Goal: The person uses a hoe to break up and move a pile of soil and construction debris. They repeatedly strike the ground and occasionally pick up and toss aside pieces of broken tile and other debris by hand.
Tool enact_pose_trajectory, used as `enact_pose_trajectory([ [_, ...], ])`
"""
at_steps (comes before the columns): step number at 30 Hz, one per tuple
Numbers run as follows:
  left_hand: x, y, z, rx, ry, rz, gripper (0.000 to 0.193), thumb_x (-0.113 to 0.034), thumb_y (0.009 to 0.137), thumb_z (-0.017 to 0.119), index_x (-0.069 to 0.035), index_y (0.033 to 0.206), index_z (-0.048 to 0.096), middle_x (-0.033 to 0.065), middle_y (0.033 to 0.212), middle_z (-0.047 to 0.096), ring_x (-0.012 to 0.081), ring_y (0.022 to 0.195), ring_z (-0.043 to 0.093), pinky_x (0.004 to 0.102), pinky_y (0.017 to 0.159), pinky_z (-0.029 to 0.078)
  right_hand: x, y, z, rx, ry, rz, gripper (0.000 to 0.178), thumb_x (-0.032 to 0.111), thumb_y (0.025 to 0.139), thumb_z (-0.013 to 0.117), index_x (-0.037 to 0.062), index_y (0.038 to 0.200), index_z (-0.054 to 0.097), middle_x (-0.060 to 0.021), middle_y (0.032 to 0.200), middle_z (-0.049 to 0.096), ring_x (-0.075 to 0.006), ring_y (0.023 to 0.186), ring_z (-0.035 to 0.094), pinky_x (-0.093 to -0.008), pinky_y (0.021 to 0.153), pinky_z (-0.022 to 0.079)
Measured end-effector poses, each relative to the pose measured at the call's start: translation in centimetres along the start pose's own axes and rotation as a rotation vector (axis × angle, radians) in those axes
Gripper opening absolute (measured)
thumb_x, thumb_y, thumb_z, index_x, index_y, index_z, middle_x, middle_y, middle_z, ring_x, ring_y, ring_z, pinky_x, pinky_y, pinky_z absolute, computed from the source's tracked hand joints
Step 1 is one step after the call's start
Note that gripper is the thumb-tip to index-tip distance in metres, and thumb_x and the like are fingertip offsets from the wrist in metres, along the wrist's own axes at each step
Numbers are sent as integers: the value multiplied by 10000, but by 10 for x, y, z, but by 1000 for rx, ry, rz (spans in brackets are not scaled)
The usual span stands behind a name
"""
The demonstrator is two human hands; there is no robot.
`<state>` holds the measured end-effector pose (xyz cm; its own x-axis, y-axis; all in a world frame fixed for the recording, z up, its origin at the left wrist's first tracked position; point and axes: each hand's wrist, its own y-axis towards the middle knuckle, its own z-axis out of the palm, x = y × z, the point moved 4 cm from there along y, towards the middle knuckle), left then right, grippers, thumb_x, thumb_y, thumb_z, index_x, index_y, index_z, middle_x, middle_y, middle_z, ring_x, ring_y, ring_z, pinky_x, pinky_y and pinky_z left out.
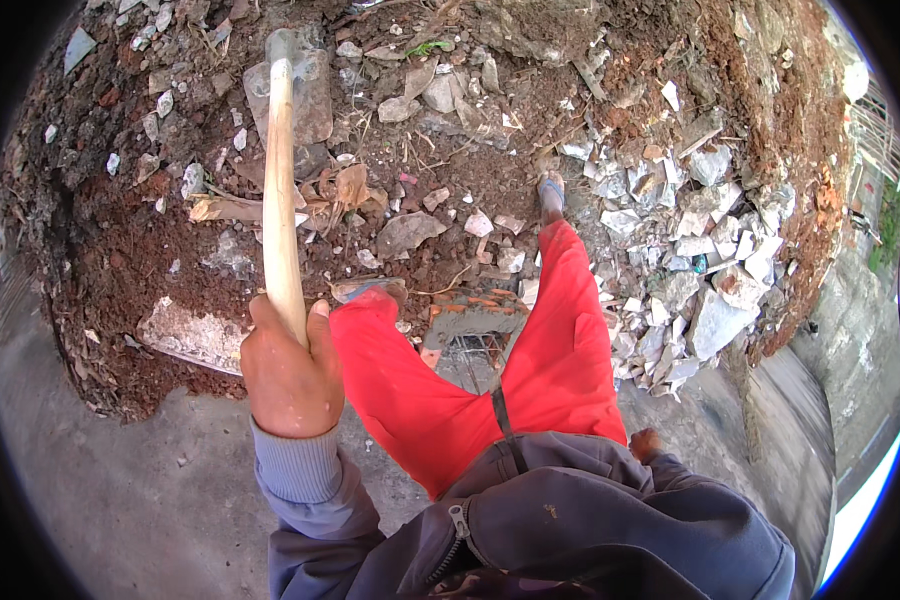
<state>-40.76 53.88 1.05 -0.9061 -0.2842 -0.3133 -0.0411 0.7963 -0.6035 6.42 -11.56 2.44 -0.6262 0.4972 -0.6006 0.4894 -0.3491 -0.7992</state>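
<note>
My left hand [290, 370] is wrapped round the pale wooden handle of a hoe [282, 200]. The handle runs up and away from me to a metal socket, and the hoe's broad, dirt-coated blade [315, 100] lies against the soil and rubble. By my right hip, well apart from the hoe, is my right hand [647, 443]. Its fingers look curled in, and I see nothing in them; part of that hand is hidden by the jacket sleeve.
Brown earth [100, 260] mixed with stones rises in front of me. Broken white rubble [710, 250] is heaped to the right. Between my feet is a brick-and-mortar edge [475, 318] with an opening below it. Grey concrete [170, 480] lies at left, and a whitish slab [195, 335] sticks out of the soil.
</note>
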Motion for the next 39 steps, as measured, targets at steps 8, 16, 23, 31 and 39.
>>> enact_pose_trajectory([
  [8,18,2,-6,137,-217,-59,275,-167,920,640,58,947,484,274,697,601,448,654,624,495,588,468,74,-109,156,-80,552,-262,330,320,881,622,38,1049,656,-167,889,719,-332,888,697,-451,789,543],
  [16,-8,25,-54,134,-245,-188,171,-88,936,615,46,968,515,60,626,553,117,437,530,280,398,408,340,-10,-242,-642,763,-706,348,307,889,649,35,1092,572,-152,754,676,-365,717,669,-466,676,523],
  [23,-97,52,-84,219,62,-205,361,-361,946,645,-45,1112,589,38,597,537,121,495,518,285,427,385,566,-59,-686,-1623,405,-904,612,454,924,570,53,1377,478,-235,1453,378,-370,1369,374,-470,1123,337],
  [31,-123,58,-72,156,62,-391,263,-260,943,620,-12,1014,569,2,585,501,99,435,471,264,388,364,566,-65,-830,-1577,858,-1014,335,331,871,572,38,998,673,-245,943,687,-429,929,649,-505,869,500],
  [39,-144,65,-63,211,56,-350,304,-339,940,651,-45,933,574,-18,568,493,92,456,474,266,401,350,568,-42,-828,-1414,708,-1052,267,265,879,551,41,989,647,-237,1011,672,-418,979,637,-524,867,491],
])
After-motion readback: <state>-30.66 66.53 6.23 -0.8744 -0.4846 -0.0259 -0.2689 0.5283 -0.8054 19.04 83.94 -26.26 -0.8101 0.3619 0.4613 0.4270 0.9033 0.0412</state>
